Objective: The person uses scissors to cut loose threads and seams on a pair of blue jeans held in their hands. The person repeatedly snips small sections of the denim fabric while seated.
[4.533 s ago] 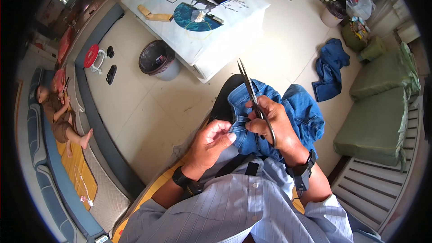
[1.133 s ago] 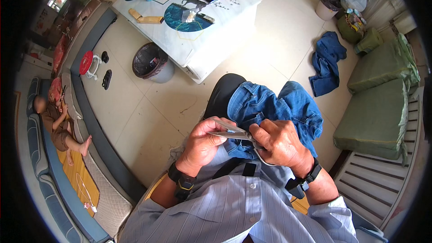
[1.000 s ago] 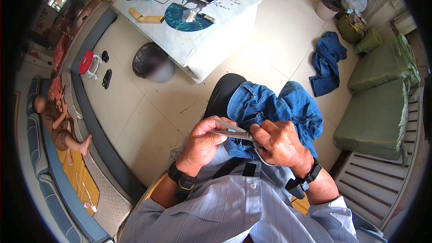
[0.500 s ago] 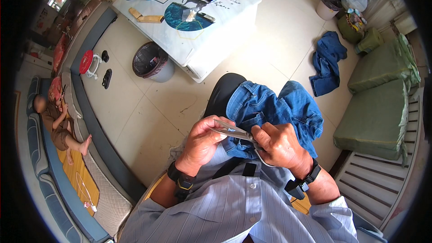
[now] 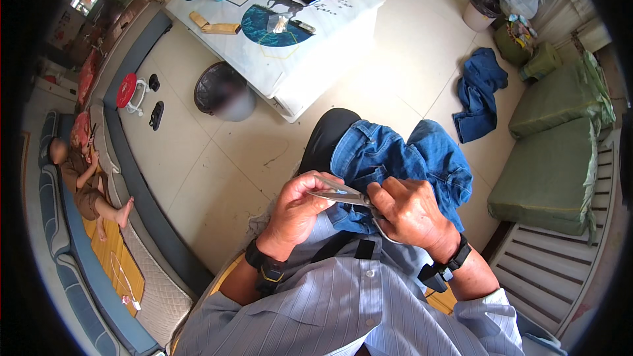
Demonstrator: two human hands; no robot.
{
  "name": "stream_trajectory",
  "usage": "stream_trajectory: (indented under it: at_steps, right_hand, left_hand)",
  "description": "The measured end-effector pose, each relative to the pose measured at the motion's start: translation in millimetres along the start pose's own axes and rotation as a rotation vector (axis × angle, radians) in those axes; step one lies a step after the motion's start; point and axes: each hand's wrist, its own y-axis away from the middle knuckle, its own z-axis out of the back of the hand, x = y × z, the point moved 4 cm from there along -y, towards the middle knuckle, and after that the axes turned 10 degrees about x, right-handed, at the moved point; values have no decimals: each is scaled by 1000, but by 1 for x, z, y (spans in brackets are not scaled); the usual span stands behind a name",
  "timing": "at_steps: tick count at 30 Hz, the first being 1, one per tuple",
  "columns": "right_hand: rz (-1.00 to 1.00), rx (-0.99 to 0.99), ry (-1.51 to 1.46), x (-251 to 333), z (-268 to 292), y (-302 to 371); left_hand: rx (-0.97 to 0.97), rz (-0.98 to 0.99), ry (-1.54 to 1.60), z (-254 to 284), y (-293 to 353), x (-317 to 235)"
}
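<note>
In my right hand (image 5: 410,214) are metal scissors (image 5: 353,198), the fingers wrapped round the handles. The blades point left and stand apart. My left hand (image 5: 295,207) is closed at the blade tips, thumb and fingers pinched together. A small pale-blue bit shows between the blades, beside the left fingertips; whether the left fingers grip it or a blade is too small to tell. Blue jeans (image 5: 395,151) lie across my lap, just beyond and partly under both hands.
A second pair of jeans (image 5: 481,92) lies on the floor to the right. Ahead stands a marble-topped table (image 5: 330,26), with a bin (image 5: 241,102) beside it. Green cushions (image 5: 544,175) rest on a slatted bench (image 5: 547,270). A person (image 5: 86,178) reclines on the left sofa (image 5: 56,224).
Both hands keep nearly the same place, with only a slight shift of the fingers. The scissor blades remain apart.
</note>
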Motion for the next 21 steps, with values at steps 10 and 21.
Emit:
stream_trajectory:
  at_steps: [10,21]
  right_hand:
    - [-5,35,-25,-1,-1,3]
    - [12,75,15,-1,4,0]
  left_hand:
    - [-43,29,-14,1,3,0]
    - [-87,25,-53,-1,6,1]
